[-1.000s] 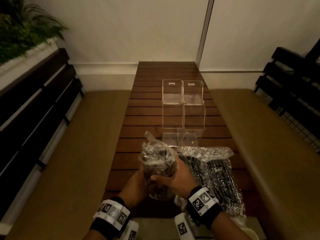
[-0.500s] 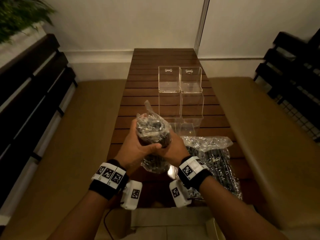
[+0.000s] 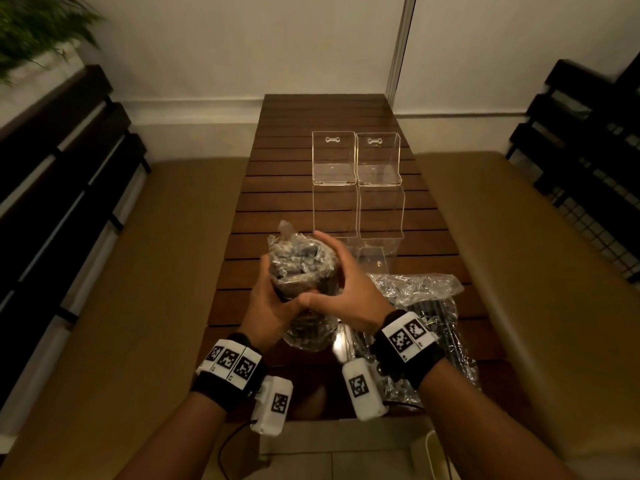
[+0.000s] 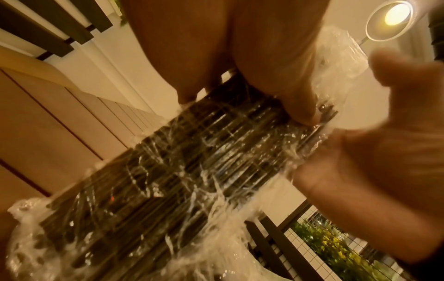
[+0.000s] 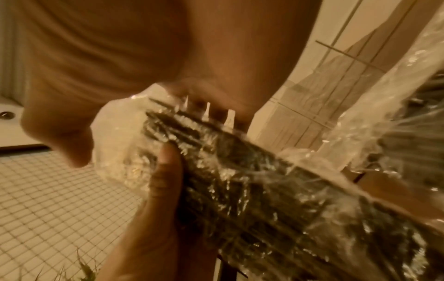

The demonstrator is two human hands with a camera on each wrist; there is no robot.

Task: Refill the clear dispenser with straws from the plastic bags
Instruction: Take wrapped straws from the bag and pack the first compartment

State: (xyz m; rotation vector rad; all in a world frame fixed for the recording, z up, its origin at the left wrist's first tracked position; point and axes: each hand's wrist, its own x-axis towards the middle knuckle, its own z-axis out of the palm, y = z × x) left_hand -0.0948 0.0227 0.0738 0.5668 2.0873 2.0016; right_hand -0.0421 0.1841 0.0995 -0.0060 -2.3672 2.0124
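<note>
Above the slatted wooden bench, at six o'clock from the empty clear acrylic dispenser, our left hand grips the crinkled plastic bag of dark straws while our right hand has loosened, fingers spread, probably to open it.

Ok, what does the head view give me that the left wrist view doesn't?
Only the head view shows the clear dispenser standing empty on the table, and a second bag lying beside the right hand.

Only the left wrist view shows the lamp overhead and the left thumb pressing the wrap.

Both show the held bag of dark straws, gripped by the left hand, with the right hand open against it.
</note>
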